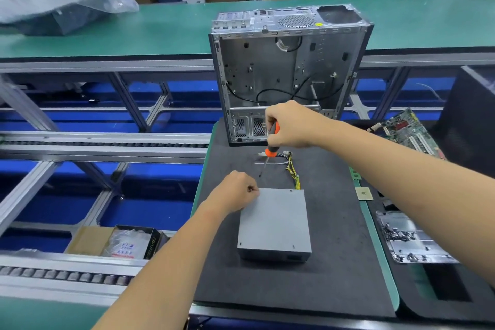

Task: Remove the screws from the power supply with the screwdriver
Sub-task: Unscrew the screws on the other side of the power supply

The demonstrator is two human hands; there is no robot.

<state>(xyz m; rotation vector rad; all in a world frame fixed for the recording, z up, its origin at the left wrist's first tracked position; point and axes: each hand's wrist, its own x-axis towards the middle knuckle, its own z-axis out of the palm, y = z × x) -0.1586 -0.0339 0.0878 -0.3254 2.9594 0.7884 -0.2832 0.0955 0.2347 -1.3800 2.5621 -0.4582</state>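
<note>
Factory-type room with cardboard boxes stacked in the back, a long green bench behind, and roller conveyor rails off to the left. Up front there's a dark mat (pixel 334 262) on the bench, and that's where everything sits.

One PSU (pixel 274 225), a plain grey box, lies flat around the middle of the mat, with its yellow wires (pixel 293 173) trailing off its far edge. I can make out about four screw spots on its top face, one near each corner, but can't say for sure which ones have a screw in them.

The left hand (pixel 235 191) is curled up tight, resting at the PSU's far left corner, thumb and fingers pinched together. Maybe there's something tiny in there, too small to tell.

The right hand (pixel 290 124) is fisted around one screwdriver (pixel 270 149) with an orange and black handle. It's tilted, tip pointing down at the mat just past the PSU's far edge, not touching the box.

One open case (pixel 290 72) stands upright at the mat's far edge, empty-looking apart from a couple of black cables. To the right of the mat: one motherboard (pixel 409 128) near the far corner, a small CPU chip (pixel 363 193) just off the mat's right edge, and a metal plate (pixel 412 238) with a scatter of loose screws on it, too many to count.
</note>
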